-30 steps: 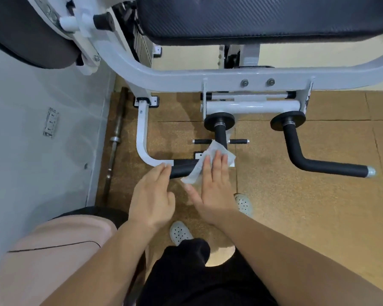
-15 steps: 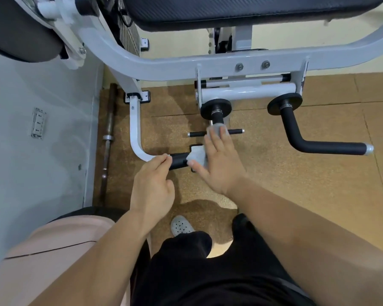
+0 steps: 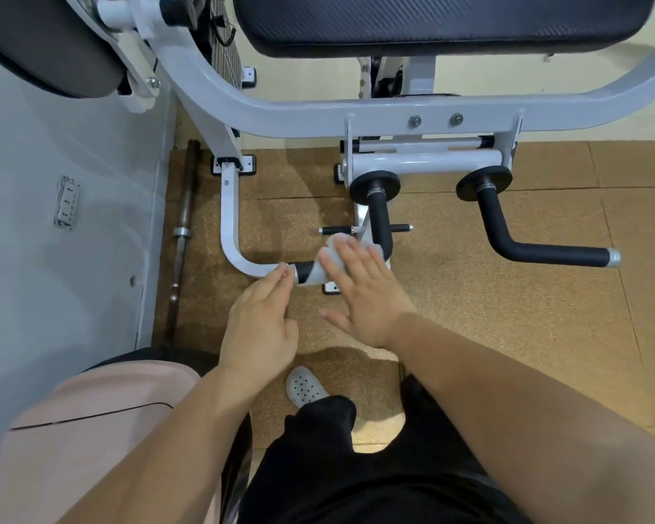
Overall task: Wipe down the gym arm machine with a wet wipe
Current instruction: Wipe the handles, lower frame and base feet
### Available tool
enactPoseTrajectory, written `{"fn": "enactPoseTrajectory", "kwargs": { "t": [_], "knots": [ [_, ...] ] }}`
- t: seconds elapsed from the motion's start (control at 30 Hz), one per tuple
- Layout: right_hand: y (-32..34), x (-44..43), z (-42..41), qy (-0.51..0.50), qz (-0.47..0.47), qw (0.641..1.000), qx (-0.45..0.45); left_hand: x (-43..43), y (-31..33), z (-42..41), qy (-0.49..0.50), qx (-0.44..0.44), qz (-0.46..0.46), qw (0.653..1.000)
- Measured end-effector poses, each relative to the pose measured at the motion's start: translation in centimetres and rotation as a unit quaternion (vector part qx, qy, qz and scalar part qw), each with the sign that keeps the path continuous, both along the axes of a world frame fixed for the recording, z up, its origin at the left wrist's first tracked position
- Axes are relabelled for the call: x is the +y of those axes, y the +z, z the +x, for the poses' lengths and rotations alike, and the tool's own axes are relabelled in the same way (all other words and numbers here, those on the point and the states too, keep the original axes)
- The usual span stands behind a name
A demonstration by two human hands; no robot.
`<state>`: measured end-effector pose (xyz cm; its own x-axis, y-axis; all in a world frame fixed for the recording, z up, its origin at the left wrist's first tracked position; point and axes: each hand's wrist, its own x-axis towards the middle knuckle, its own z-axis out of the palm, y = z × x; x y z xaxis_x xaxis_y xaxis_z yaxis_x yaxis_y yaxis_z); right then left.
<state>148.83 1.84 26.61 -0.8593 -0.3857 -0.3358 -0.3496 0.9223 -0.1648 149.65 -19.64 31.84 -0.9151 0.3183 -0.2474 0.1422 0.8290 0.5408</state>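
**Wet wipe worked along left grip of gym arm machine**

A person bent over the gym arm machine [image 3: 394,119] and pressed a wet wipe [image 3: 328,260] against the black left handle [image 3: 379,221], seen from a head-worn camera looking down at a cork-coloured floor [image 3: 469,315]. The right hand [image 3: 363,293] lay flat over the wipe with its fingers [image 3: 350,255] spread and extended, pinning the cloth to the bend of the grip rather than closing round it. The wipe was draped over the handle's lower run, part of it wrapped toward the grip's end. The left hand [image 3: 260,323] sat just beside that end, fingers loosely curled and fingertips touching the spot where the black grip met the white tube [image 3: 229,221]; it appeared to steady the bar and held nothing.

The step in hand looked to be the wiping of the left handle, with most of the machine not yet reached. The matching right handle [image 3: 545,253] stood well apart, untouched by either hand, as did the black pad [image 3: 432,20] above. The next move would likely call for wrapping the fingers round the wipe so it covers the grip's underside, then carrying it across to the other handle and up the frame.
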Motion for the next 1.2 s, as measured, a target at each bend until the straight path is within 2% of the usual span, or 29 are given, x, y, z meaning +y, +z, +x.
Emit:
{"fn": "enactPoseTrajectory", "kwargs": {
  "t": [0.1, 0.17, 0.3, 0.57, 0.63, 0.73, 0.83, 0.97, 1.1, 1.2],
  "knots": [
    [-0.4, 4.2, -0.6, -0.024, -0.025, 0.999, 0.006, 2.4, 0.1, -0.1, -0.004, 0.018, -0.039, 0.999],
    [-0.2, 6.4, -1.3, -0.002, -0.049, 0.999, 0.015, 4.4, 0.3, -0.2, -0.003, 0.036, -0.045, 0.998],
    [0.5, 9.8, -2.5, 0.020, -0.090, 0.992, 0.083, 9.3, 0.5, -0.2, -0.016, 0.041, -0.042, 0.998],
    [4.1, 23.1, 0.8, -0.052, -0.131, 0.963, 0.228, 23.4, 0.9, -1.0, -0.102, 0.005, -0.038, 0.994],
    [4.2, 26.6, 3.1, -0.072, -0.089, 0.972, 0.204, 27.2, 0.5, -1.1, -0.143, -0.030, -0.047, 0.988],
    [2.7, 31.1, 6.8, -0.125, 0.036, 0.987, 0.091, 31.6, -0.3, -1.1, -0.200, -0.083, -0.071, 0.974],
    [1.2, 34.3, 9.1, -0.147, 0.096, 0.983, 0.060, 33.6, -0.8, -0.8, -0.199, -0.107, -0.093, 0.970],
    [1.0, 33.8, 8.8, -0.169, 0.102, 0.979, 0.053, 33.4, -0.7, -1.1, -0.180, -0.127, -0.088, 0.972],
    [0.3, 29.2, 6.4, -0.096, 0.067, 0.993, 0.017, 32.9, -0.9, -1.5, -0.166, -0.139, -0.071, 0.974],
    [-0.2, 28.1, 4.9, -0.061, 0.040, 0.997, 0.025, 32.8, -1.0, -1.4, -0.157, -0.148, -0.056, 0.975]
  ]
}}
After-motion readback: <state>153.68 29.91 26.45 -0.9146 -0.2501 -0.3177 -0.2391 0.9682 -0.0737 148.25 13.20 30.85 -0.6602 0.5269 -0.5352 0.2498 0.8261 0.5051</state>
